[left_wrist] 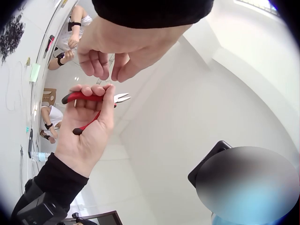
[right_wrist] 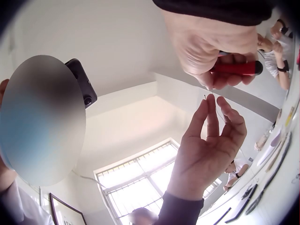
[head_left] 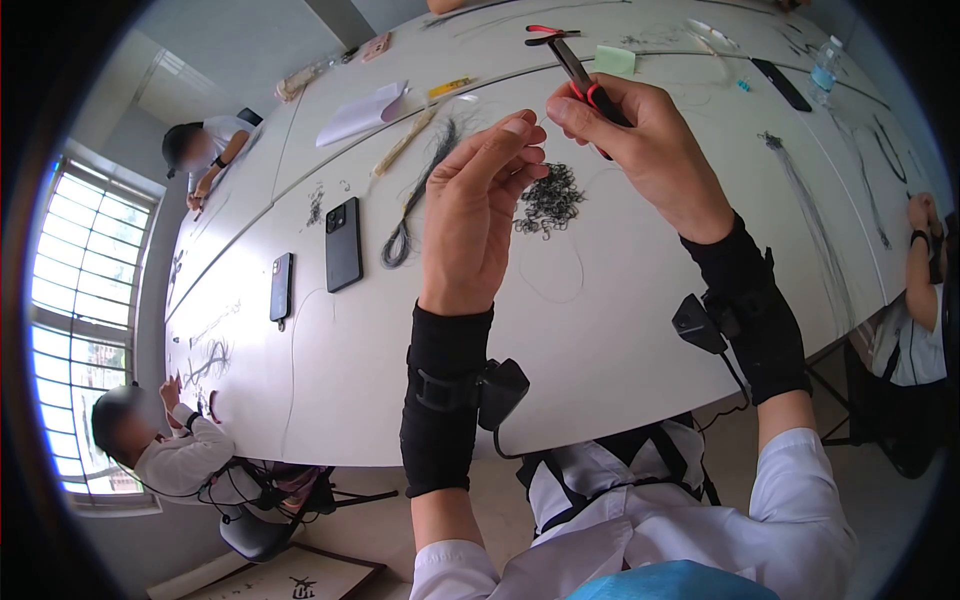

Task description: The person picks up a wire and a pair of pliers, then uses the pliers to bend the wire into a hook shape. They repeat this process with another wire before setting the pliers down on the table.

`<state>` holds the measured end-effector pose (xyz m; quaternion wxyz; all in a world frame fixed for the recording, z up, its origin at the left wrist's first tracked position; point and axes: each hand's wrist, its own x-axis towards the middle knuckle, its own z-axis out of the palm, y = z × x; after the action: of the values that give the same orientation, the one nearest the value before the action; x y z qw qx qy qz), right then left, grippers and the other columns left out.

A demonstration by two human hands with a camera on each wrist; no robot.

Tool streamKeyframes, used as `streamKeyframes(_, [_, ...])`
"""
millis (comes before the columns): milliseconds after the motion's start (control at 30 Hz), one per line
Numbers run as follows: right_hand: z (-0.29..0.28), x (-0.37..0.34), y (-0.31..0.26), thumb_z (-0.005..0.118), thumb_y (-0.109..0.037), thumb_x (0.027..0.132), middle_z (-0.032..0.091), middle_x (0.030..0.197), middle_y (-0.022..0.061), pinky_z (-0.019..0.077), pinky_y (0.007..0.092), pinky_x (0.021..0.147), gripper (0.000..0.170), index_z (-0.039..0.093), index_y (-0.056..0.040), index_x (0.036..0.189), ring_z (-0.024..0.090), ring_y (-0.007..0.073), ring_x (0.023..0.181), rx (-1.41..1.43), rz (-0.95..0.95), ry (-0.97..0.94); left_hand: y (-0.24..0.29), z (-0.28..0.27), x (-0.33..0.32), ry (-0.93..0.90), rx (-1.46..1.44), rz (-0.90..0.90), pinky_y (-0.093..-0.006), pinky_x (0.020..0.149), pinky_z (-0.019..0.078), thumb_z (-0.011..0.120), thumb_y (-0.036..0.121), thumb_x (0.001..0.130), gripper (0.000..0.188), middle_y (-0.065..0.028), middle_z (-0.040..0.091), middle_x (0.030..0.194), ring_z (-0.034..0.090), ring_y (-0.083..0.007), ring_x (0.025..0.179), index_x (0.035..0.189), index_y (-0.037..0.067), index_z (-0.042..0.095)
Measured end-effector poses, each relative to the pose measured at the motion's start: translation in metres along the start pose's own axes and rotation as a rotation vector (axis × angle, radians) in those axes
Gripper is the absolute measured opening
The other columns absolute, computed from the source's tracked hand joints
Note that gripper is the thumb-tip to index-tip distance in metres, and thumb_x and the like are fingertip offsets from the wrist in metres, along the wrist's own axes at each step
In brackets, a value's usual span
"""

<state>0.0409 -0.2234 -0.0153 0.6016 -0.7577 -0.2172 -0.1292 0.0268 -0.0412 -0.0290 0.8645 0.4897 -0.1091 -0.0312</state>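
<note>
My right hand (head_left: pixel 660 145) grips red-and-black-handled pliers (head_left: pixel 596 98) in its palm, jaws pointing away past the thumb. In the left wrist view the metal jaws of the pliers (left_wrist: pixel 123 97) stand slightly apart. Its thumb and forefinger meet on a thin pale line. Facing it, my left hand (head_left: pixel 468 215) is raised, thumb against forefinger, pinching a small thin piece that looks like a fish hook (right_wrist: pixel 205 97); the fingertips mostly hide it. Both hands' fingertips are close together above the table. Just behind the left hand lies a pile of small dark hooks (head_left: pixel 552 198).
On the white table (head_left: pixel 600 340) lie a dark hank of line (head_left: pixel 398 240), two phones (head_left: pixel 343 245) to the left, a green note (head_left: pixel 615 60), a second red-handled tool (head_left: pixel 552 33) and a water bottle (head_left: pixel 826 65). Other people (head_left: pixel 180 440) sit around it.
</note>
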Motion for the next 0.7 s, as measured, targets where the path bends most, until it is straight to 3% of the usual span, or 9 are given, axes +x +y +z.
streamKeyframes(400, [0.009,0.000,0.009,0.068,-0.031,0.095,0.067,0.078,0.0015,0.0480,0.0234,0.071,0.027,0.072,-0.0044,0.099,0.061,0.0099,0.073,0.010,-0.096,0.041,-0.010,0.001,0.000,0.001,-0.019,0.018,-0.0270,0.081,0.0528,0.068,0.013,0.095,0.021,-0.0105,0.071,0.099,0.064,-0.0122,0.084,0.108,-0.004,0.071])
streamKeyframes(500, [0.011,0.000,0.012,0.068,-0.030,0.095,0.065,0.076,0.0006,0.0464,0.0231,0.068,0.027,0.072,-0.0043,0.098,0.058,0.0093,0.070,0.025,-0.115,0.051,-0.009,-0.001,0.000,-0.022,0.019,-0.009,-0.0300,0.085,0.0544,0.062,0.011,0.099,0.018,-0.0111,0.071,0.102,0.065,-0.0149,0.087,0.106,-0.003,0.071])
streamKeyframes(700, [0.006,-0.001,0.005,0.067,-0.032,0.096,0.062,0.074,-0.0004,0.0420,0.0217,0.065,0.030,0.072,-0.0029,0.097,0.055,0.0075,0.069,-0.023,-0.026,-0.011,-0.006,-0.001,-0.001,-0.052,0.034,-0.056,-0.0292,0.082,0.0534,0.063,0.013,0.099,0.018,-0.0085,0.068,0.094,0.064,-0.0137,0.083,0.105,-0.003,0.069])
